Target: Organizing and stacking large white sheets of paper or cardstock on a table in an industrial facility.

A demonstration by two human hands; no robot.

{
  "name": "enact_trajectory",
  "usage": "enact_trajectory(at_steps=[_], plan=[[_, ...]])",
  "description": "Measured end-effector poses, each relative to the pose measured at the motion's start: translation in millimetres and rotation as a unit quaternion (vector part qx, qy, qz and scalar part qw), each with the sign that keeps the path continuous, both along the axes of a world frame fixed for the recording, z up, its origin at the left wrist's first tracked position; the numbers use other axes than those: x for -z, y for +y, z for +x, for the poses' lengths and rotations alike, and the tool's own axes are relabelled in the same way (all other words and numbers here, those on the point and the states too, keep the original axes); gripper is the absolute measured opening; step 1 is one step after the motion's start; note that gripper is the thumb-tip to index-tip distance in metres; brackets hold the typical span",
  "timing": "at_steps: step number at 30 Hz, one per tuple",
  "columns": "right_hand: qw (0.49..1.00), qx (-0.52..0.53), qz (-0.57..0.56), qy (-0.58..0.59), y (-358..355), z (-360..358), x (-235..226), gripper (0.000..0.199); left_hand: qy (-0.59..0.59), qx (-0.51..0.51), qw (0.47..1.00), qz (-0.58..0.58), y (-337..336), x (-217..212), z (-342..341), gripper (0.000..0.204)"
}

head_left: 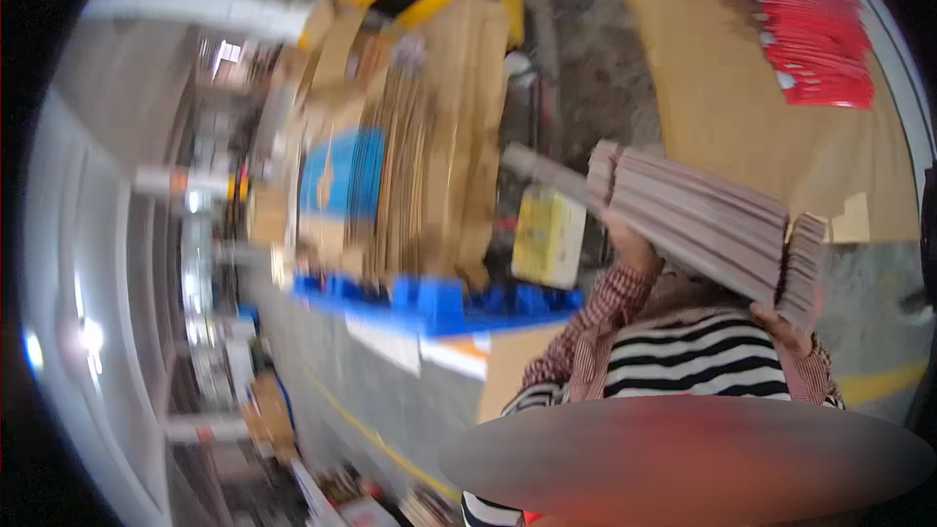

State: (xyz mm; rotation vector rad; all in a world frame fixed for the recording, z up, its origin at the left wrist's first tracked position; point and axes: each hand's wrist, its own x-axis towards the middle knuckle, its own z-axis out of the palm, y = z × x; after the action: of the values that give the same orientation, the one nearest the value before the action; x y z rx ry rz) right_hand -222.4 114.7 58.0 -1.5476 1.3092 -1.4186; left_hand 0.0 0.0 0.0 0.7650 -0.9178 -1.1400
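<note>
Between my two hands is a thick stack of flat greyish-pink cardboard sheets (698, 215), held in front of my striped top, with layered edges showing. My left hand (634, 249) grips the stack from beneath near its left end; its fingers are partly hidden by the sheets. At the lower right end, my right hand (784, 330) closes round the other side, its fingers also partly covered. A flat strip or flap (551, 176) sticks out to the left of the stack. Motion blurs the picture.
A brown-covered table (722, 68) carries a row of red packets (810, 24) at the right. To the left, flattened cartons (439, 137) stand on a blue pallet (429, 304). A yellow-and-white card or box (549, 237) is near the pallet. Yellow lines (361, 439) mark the floor.
</note>
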Motion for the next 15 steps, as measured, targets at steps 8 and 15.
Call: enact_trajectory(at_steps=[8,15], plan=[[0.985,0.167,0.005,0.037,24,20,-44,0.042,-0.156,0.327,0.929,-0.071,-55,21,-8,0.058],[0.94,0.281,-0.004,0.195,-24,95,-49,0.049,-0.111,0.428,0.895,-0.047,-143,76,8,0.054]])
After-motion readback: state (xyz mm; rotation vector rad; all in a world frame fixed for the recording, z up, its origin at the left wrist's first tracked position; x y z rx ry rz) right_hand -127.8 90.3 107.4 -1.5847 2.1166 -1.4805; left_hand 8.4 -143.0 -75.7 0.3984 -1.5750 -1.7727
